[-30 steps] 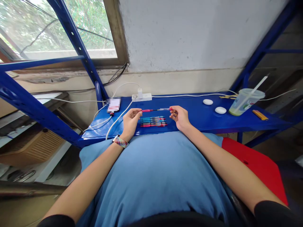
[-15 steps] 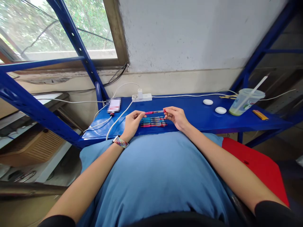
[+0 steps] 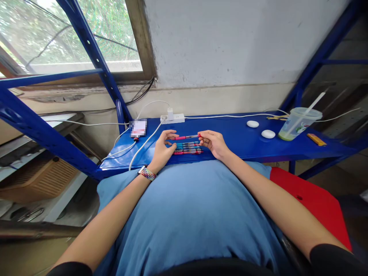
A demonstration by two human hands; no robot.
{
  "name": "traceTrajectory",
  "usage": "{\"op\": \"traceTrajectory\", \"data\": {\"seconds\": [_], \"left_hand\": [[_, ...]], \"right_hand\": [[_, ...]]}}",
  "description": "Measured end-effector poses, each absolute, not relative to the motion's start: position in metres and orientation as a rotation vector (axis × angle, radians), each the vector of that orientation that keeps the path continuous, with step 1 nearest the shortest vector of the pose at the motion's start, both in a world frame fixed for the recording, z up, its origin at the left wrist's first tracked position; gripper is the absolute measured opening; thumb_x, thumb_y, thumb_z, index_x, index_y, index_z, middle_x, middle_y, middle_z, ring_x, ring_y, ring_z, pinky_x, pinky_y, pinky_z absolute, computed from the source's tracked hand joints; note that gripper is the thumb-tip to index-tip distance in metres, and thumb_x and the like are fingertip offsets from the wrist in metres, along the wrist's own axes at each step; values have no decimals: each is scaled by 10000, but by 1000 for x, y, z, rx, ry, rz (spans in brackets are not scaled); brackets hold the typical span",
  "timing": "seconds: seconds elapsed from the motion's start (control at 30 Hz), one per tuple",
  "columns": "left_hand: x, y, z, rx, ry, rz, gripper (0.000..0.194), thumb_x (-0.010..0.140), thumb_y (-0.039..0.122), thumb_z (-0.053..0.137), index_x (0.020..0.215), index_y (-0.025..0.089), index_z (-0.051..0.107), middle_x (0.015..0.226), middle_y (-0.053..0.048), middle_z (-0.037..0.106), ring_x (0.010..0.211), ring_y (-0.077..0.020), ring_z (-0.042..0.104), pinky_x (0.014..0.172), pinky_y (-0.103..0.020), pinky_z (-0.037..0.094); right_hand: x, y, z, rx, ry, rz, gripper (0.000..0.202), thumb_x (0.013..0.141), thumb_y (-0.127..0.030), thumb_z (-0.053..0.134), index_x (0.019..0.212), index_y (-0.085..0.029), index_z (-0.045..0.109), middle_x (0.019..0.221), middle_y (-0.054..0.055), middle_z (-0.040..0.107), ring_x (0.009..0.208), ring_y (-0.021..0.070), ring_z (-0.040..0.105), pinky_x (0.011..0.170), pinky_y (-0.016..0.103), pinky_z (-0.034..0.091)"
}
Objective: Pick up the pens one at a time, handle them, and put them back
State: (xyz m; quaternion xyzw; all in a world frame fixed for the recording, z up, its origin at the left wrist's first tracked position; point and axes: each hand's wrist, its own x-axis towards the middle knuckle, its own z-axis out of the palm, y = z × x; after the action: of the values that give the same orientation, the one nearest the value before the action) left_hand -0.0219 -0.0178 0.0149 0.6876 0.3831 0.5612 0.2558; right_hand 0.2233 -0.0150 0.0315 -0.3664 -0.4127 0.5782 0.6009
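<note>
A pink pen [image 3: 186,137] is held level above the blue shelf top by my right hand [image 3: 214,143], whose fingers pinch its right end. My left hand [image 3: 163,149] is at the pen's left end with thumb and fingers apart; its thumb lies beside the row of pens below. That row [image 3: 188,147] consists of several blue and pink pens lying side by side near the front edge, between my hands. A patterned band circles my left wrist.
On the blue shelf [image 3: 230,134] are a power strip [image 3: 174,119], cables, a phone-like device [image 3: 138,127], two white egg-shaped objects [image 3: 268,134], a plastic cup [image 3: 299,122] with a straw and an orange item [image 3: 316,139]. A red stool [image 3: 310,203] stands at the right.
My left hand's thumb and fingers have spread apart, releasing their pinch on the pen's left end, and the hand has shifted slightly right. My right hand keeps its pinch and has hardly moved.
</note>
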Motion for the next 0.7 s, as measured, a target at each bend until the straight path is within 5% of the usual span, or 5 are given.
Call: {"op": "traceTrajectory", "data": {"seconds": [0.13,0.33,0.53,0.7], "left_hand": [[-22,-18,15,1802,1042,1479,229,993,325,663,1191,226,720,943,-49,785,958,-236,766,847,-365,560],[-22,-18,15,1883,1040,1508,418,903,263,765,1313,253,681,1122,-62,796,1061,-233,743,848,-343,553],[-21,-21,16,1785,1042,1442,300,1028,472,673,1155,216,764,823,-44,788,824,-233,762,776,-359,579],[-21,-20,15,1843,1037,1510,198,962,392,775,1075,232,799,1067,-70,818,989,-237,763,916,-364,586]], "right_hand": [[223,-15,30,-844,-971,1333,140,767,-241,921,826,-177,811,726,29,753,601,118,674,617,232,640],[223,-13,28,-840,-972,1327,170,761,-254,943,838,-168,818,745,40,758,612,122,675,625,238,646],[222,-14,28,-832,-962,1342,136,772,-222,916,852,-162,824,738,36,754,609,119,676,630,235,647],[223,-15,30,-854,-918,1363,69,801,-167,880,820,-157,814,690,30,736,578,110,654,588,213,628]]}}
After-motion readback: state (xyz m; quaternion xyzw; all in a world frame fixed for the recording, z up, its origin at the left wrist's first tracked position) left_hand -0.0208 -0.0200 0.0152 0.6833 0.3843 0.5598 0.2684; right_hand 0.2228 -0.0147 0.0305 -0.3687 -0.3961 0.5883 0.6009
